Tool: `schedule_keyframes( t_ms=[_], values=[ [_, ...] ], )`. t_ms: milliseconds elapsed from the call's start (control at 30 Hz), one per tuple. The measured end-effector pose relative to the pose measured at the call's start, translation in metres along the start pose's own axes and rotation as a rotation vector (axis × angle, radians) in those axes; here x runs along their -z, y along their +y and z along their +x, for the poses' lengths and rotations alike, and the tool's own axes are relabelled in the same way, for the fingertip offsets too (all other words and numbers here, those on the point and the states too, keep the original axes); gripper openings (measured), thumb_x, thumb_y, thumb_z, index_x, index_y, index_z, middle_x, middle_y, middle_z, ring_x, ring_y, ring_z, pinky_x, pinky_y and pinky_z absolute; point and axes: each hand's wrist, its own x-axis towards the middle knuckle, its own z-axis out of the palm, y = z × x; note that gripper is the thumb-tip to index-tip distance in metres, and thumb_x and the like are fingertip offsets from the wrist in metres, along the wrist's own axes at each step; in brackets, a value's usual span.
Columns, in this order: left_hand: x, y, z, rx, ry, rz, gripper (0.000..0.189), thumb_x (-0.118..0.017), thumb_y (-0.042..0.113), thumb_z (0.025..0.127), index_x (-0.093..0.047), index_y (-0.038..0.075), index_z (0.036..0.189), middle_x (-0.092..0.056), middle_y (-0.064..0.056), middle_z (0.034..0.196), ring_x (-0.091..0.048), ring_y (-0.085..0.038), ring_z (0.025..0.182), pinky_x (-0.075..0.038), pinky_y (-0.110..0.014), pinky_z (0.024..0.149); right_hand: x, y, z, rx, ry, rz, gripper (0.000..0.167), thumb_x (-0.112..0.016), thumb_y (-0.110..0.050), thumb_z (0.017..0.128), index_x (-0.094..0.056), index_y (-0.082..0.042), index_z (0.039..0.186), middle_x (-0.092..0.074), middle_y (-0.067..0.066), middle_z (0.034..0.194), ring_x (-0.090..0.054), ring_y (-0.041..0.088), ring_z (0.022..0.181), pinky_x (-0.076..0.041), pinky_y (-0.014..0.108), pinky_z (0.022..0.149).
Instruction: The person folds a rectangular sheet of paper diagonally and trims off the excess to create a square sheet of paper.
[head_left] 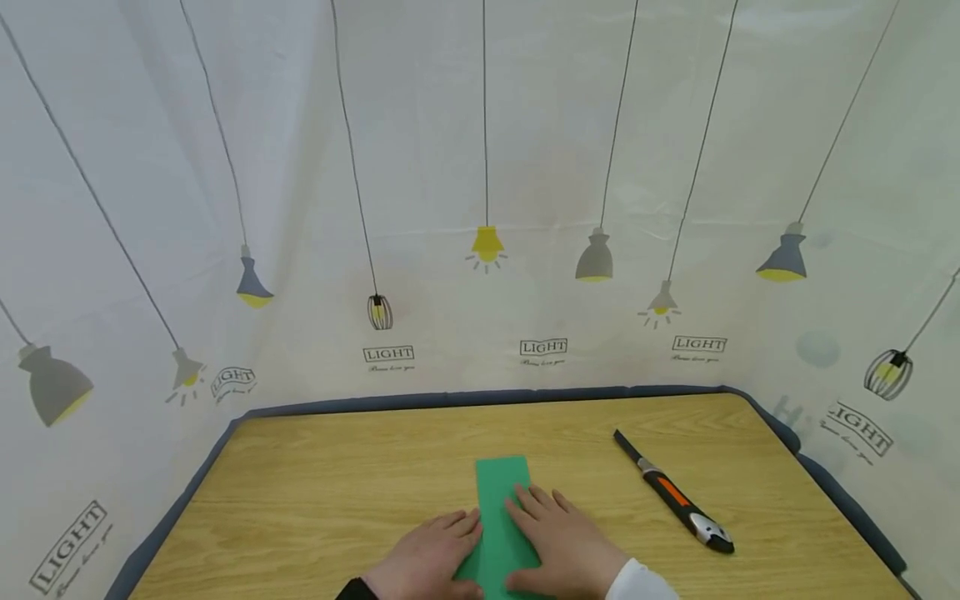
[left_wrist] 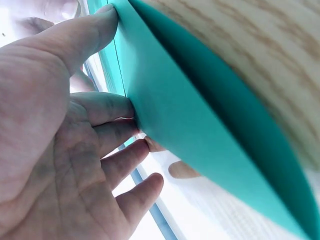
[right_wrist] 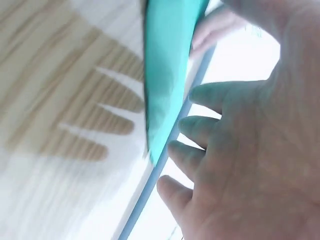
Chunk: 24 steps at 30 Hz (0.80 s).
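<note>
A strip of green paper point(head_left: 501, 508) lies lengthwise on the wooden table, between and beneath both hands. My left hand point(head_left: 431, 557) touches its left side with fingers nearly straight. In the left wrist view the paper point(left_wrist: 160, 95) is folded over, its layers gaping apart at one edge; the thumb point(left_wrist: 102, 25) and index fingertip rest on it. My right hand point(head_left: 566, 546) lies at the paper's right side, fingers spread, with the thumb over its near part. From the right wrist, the fingers point(right_wrist: 200, 130) look extended beside the green paper point(right_wrist: 167, 75). The paper's near end is partly hidden.
A utility knife point(head_left: 678, 498) with a black, orange and silver handle lies to the right of my right hand, its dark tip pointing away. The wooden tabletop point(head_left: 337, 467) has a dark blue border point(head_left: 450, 400). Beyond it hangs a white sheet point(head_left: 427, 167) printed with lamps.
</note>
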Motion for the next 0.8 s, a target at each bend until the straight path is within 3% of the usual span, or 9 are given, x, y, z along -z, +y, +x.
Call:
schedule_keyframes(
  t_ms=[133, 267, 567, 800],
  values=[
    [-0.001, -0.002, -0.001, -0.007, 0.011, -0.020, 0.081, -0.056, 0.066, 0.087, -0.040, 0.016, 0.150, -0.037, -0.004, 0.157, -0.040, -0.024, 0.142, -0.040, -0.038, 0.112, -0.001, -0.009, 0.008, 0.101, -0.034, -0.062, 0.092, -0.048, -0.077, 0.085, -0.030, -0.021, 0.155, -0.023, 0.006, 0.163, -0.022, 0.031, 0.150, -0.027, 0.056, 0.117],
    [0.000, -0.002, -0.001, -0.004, 0.006, -0.022, 0.082, -0.056, 0.066, 0.087, -0.040, 0.017, 0.150, -0.037, -0.002, 0.157, -0.040, -0.023, 0.142, -0.039, -0.036, 0.112, -0.005, -0.011, 0.014, 0.135, -0.066, -0.103, 0.089, -0.044, -0.076, 0.088, -0.028, -0.021, 0.156, -0.022, 0.005, 0.163, -0.023, 0.029, 0.150, -0.031, 0.053, 0.116],
    [0.003, 0.001, 0.000, -0.003, 0.003, 0.004, 0.081, -0.058, 0.065, 0.086, -0.042, 0.015, 0.149, -0.039, -0.003, 0.156, -0.041, -0.021, 0.141, -0.039, -0.034, 0.111, -0.003, 0.002, 0.009, 0.013, -0.043, -0.052, 0.097, -0.041, -0.080, 0.085, -0.025, -0.015, 0.156, -0.023, 0.008, 0.163, -0.024, 0.031, 0.149, -0.029, 0.054, 0.117],
    [0.003, 0.001, 0.000, 0.012, -0.003, -0.023, 0.081, -0.059, 0.064, 0.086, -0.043, 0.015, 0.148, -0.039, -0.004, 0.156, -0.042, -0.022, 0.140, -0.039, -0.033, 0.111, 0.001, 0.019, -0.004, -0.020, -0.040, -0.024, 0.098, -0.045, -0.080, 0.083, -0.029, -0.016, 0.155, -0.024, 0.008, 0.162, -0.025, 0.033, 0.149, -0.028, 0.056, 0.116]
  ],
)
